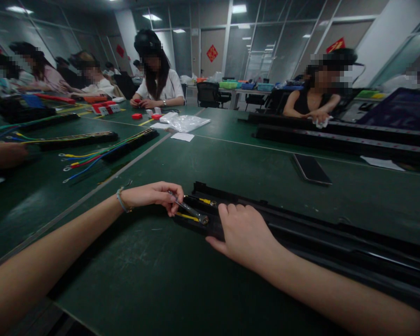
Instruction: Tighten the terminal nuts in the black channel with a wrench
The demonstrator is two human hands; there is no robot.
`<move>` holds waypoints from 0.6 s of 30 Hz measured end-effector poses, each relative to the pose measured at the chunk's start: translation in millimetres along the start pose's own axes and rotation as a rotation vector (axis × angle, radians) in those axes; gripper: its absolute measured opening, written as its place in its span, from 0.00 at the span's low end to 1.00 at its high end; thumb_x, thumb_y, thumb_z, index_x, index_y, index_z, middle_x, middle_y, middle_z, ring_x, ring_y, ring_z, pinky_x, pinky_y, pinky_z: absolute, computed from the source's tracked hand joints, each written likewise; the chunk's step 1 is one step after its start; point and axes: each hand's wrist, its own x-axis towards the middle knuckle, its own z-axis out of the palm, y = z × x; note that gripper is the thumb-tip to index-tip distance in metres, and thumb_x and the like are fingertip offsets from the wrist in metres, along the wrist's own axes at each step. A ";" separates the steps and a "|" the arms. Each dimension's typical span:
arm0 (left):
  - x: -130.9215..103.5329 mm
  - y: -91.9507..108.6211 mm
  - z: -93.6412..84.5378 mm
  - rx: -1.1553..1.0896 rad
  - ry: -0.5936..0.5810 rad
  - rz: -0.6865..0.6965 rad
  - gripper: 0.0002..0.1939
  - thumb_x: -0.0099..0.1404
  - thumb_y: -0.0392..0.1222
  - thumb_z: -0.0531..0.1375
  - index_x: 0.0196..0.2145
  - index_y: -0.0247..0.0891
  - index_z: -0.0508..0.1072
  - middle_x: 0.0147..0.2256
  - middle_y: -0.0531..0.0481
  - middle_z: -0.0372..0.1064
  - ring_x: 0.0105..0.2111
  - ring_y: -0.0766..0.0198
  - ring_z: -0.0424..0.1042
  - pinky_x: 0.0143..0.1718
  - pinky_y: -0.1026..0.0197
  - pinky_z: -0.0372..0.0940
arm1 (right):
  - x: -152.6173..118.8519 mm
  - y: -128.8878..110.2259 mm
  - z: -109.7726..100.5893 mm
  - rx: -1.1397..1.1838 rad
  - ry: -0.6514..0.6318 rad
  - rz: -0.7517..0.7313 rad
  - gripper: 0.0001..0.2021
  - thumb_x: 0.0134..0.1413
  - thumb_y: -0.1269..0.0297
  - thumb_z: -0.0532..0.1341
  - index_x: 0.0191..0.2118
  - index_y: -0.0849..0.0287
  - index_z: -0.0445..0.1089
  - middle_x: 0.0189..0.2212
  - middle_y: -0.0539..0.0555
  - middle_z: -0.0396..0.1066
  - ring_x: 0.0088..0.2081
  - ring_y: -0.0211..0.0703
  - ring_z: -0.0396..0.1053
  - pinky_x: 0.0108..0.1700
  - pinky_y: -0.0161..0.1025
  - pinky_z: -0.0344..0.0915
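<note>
Green table (140,261) under ceiling lights | your left hand (168,198) is clamped on the wrench (189,210), its head at the black rail's near end | your right hand (243,233) lies over the black rail (301,228), fingers together

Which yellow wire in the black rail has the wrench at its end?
The nearer yellow wire: the wrench in the left hand touches there. The farther yellow wire has no tool.

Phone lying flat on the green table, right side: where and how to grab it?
Phone: I'd pinch mid-length across the two long edges, coming down from above. It's slim and flat on the green table, so the edges are likely the best hold, and both long sides look free.
</note>
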 end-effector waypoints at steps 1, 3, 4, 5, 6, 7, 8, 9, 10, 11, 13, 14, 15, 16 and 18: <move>0.2 0.3 0.0 0.001 -0.002 -0.003 0.04 0.61 0.36 0.54 0.35 0.33 0.64 0.28 0.49 0.67 0.29 0.65 0.66 0.32 0.63 0.63 | 0.0 -0.2 -0.3 0.002 -0.002 0.000 0.24 0.45 0.45 0.49 0.37 0.63 0.62 0.28 0.59 0.66 0.30 0.48 0.64 0.32 0.43 0.57; 0.1 0.8 0.2 0.005 0.003 -0.005 0.04 0.61 0.36 0.54 0.35 0.33 0.64 0.28 0.49 0.67 0.29 0.66 0.66 0.31 0.63 0.63 | 0.3 -0.5 -0.8 0.004 0.001 0.005 0.24 0.45 0.46 0.49 0.37 0.63 0.62 0.29 0.59 0.66 0.31 0.48 0.64 0.32 0.43 0.57; 0.0 1.0 0.4 0.007 0.006 -0.006 0.04 0.61 0.36 0.54 0.35 0.33 0.64 0.28 0.49 0.67 0.28 0.66 0.67 0.31 0.63 0.63 | 0.4 -0.5 -1.0 0.005 0.005 0.007 0.23 0.45 0.46 0.50 0.37 0.63 0.62 0.29 0.59 0.66 0.31 0.48 0.64 0.32 0.43 0.57; -0.3 1.1 0.6 0.009 0.010 -0.006 0.04 0.61 0.36 0.54 0.35 0.33 0.64 0.28 0.49 0.67 0.28 0.66 0.67 0.31 0.63 0.63 | 0.6 -0.4 -1.1 0.006 0.008 0.008 0.23 0.45 0.46 0.50 0.37 0.63 0.62 0.29 0.59 0.66 0.31 0.48 0.64 0.32 0.43 0.57; -0.5 1.1 0.8 0.010 0.012 -0.006 0.04 0.61 0.36 0.54 0.34 0.33 0.64 0.28 0.49 0.67 0.28 0.66 0.67 0.31 0.63 0.63 | 0.7 -0.2 -1.1 0.009 0.009 0.007 0.23 0.45 0.46 0.50 0.36 0.63 0.62 0.28 0.59 0.66 0.30 0.48 0.64 0.32 0.43 0.57; -0.6 1.1 0.9 0.010 0.014 -0.004 0.03 0.61 0.35 0.54 0.34 0.33 0.64 0.28 0.49 0.67 0.28 0.65 0.67 0.31 0.63 0.63 | 0.7 0.0 -1.1 0.012 0.008 0.006 0.23 0.45 0.46 0.50 0.36 0.63 0.62 0.28 0.59 0.66 0.30 0.48 0.64 0.32 0.43 0.57; -0.7 1.0 1.0 0.010 0.015 -0.003 0.03 0.61 0.35 0.54 0.34 0.33 0.64 0.28 0.49 0.67 0.28 0.65 0.67 0.31 0.62 0.63 | 0.7 0.2 -1.0 0.014 0.005 0.006 0.23 0.45 0.46 0.50 0.36 0.63 0.62 0.28 0.59 0.66 0.30 0.48 0.64 0.32 0.43 0.57; -0.8 0.8 1.0 0.011 0.015 -0.003 0.03 0.62 0.35 0.54 0.34 0.33 0.64 0.28 0.49 0.67 0.28 0.65 0.67 0.31 0.62 0.63 | 0.7 0.4 -0.9 0.016 0.004 0.005 0.23 0.45 0.46 0.50 0.36 0.62 0.62 0.28 0.58 0.66 0.30 0.47 0.64 0.32 0.43 0.57; -0.7 0.6 0.9 0.013 0.015 -0.005 0.03 0.62 0.35 0.54 0.34 0.33 0.64 0.28 0.50 0.67 0.28 0.65 0.67 0.31 0.62 0.63 | 0.7 0.5 -0.7 0.018 0.003 0.005 0.23 0.45 0.46 0.50 0.36 0.62 0.62 0.28 0.58 0.66 0.30 0.47 0.64 0.32 0.43 0.57; -0.6 0.3 0.7 0.016 0.015 -0.007 0.03 0.62 0.35 0.54 0.35 0.33 0.64 0.28 0.50 0.67 0.28 0.65 0.67 0.31 0.63 0.63 | 0.7 0.5 -0.6 0.018 0.004 0.006 0.23 0.45 0.46 0.50 0.36 0.62 0.62 0.29 0.59 0.66 0.30 0.47 0.64 0.32 0.43 0.57; -0.2 -0.1 0.3 0.025 0.015 -0.011 0.03 0.62 0.35 0.53 0.35 0.33 0.64 0.28 0.50 0.67 0.28 0.66 0.67 0.31 0.63 0.63 | 0.7 0.3 -0.7 0.017 0.005 0.009 0.23 0.44 0.46 0.51 0.36 0.63 0.62 0.29 0.59 0.66 0.31 0.47 0.64 0.33 0.43 0.57; -0.1 -0.2 0.0 0.029 0.015 -0.012 0.03 0.62 0.35 0.53 0.35 0.33 0.64 0.28 0.50 0.67 0.28 0.66 0.67 0.31 0.63 0.63 | 0.7 0.1 -0.9 0.018 0.004 0.010 0.23 0.44 0.46 0.51 0.37 0.63 0.62 0.29 0.59 0.66 0.31 0.48 0.64 0.33 0.43 0.57; 0.0 -0.3 -0.2 0.032 0.016 -0.011 0.03 0.62 0.35 0.53 0.35 0.33 0.64 0.28 0.50 0.66 0.28 0.66 0.67 0.31 0.64 0.63 | 0.8 0.0 -1.3 0.019 0.000 0.011 0.23 0.44 0.46 0.51 0.37 0.63 0.62 0.29 0.59 0.66 0.31 0.48 0.64 0.33 0.43 0.57; 0.1 -0.2 -0.3 0.035 0.016 -0.010 0.03 0.62 0.35 0.53 0.35 0.33 0.64 0.28 0.50 0.66 0.28 0.66 0.67 0.31 0.64 0.63 | 0.8 -0.2 -1.7 0.021 -0.008 0.010 0.23 0.44 0.46 0.51 0.37 0.63 0.62 0.29 0.59 0.66 0.31 0.47 0.64 0.33 0.43 0.57; 0.0 0.0 -0.2 0.040 0.016 -0.008 0.03 0.62 0.35 0.53 0.34 0.33 0.64 0.28 0.50 0.66 0.28 0.66 0.67 0.31 0.64 0.63 | 0.9 -0.4 -2.4 0.027 -0.019 0.008 0.23 0.45 0.46 0.50 0.37 0.63 0.62 0.29 0.59 0.66 0.31 0.47 0.64 0.33 0.43 0.57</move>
